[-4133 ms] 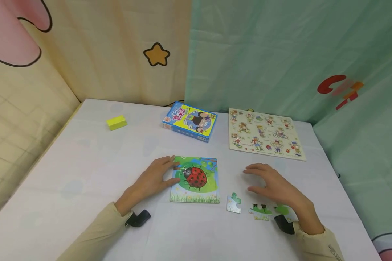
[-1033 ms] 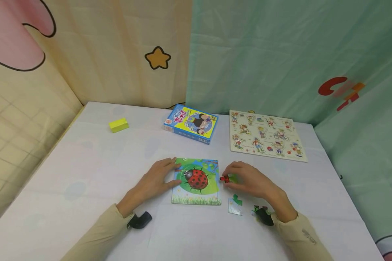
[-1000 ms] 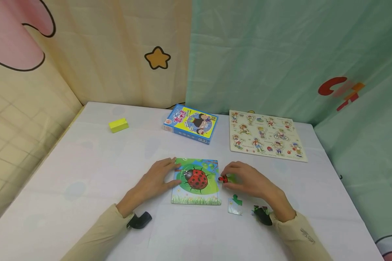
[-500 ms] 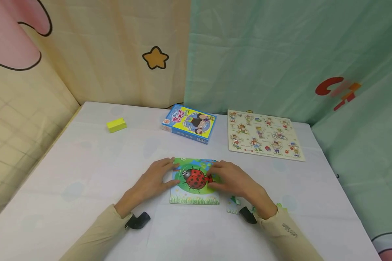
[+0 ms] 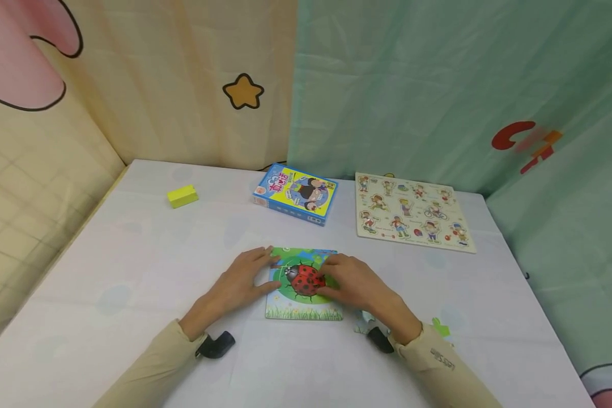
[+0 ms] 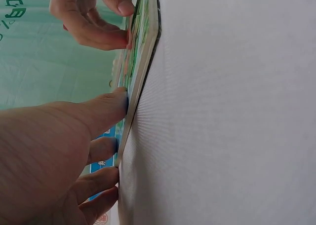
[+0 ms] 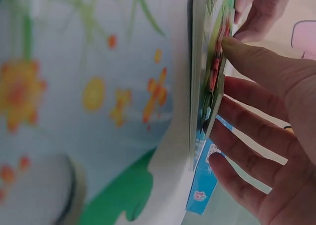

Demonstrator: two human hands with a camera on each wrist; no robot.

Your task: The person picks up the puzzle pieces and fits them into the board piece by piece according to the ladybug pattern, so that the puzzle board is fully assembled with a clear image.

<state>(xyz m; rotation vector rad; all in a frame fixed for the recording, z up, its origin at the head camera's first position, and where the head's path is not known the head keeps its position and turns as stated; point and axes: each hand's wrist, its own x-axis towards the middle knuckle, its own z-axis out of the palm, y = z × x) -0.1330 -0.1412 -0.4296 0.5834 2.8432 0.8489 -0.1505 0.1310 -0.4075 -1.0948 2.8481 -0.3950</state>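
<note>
On the white table lies a square ladybug jigsaw puzzle (image 5: 304, 311), grass along its near edge. My left hand (image 5: 241, 281) rests at its left side, thumb and fingertips touching the edge, as the left wrist view also shows. Over the puzzle's right half, my right hand (image 5: 355, 283) pinches a puzzle piece (image 7: 215, 106) between thumb and fingers. That piece is tilted against the board in the right wrist view; the fingers hide much of it in the head view. A loose pale puzzle piece (image 5: 361, 325) lies partly under the right wrist.
A green puzzle piece (image 5: 441, 327) lies beside the right sleeve. Farther back are a blue and yellow card box (image 5: 298, 192), a wooden board with figures (image 5: 413, 211) and a yellow block (image 5: 182, 196). Curtains (image 5: 387, 85) stand behind the table.
The right hand has taken up a red and green puzzle piece and moved left with it, from beside the puzzle to over its right half. The left hand has stayed at the puzzle's left edge.
</note>
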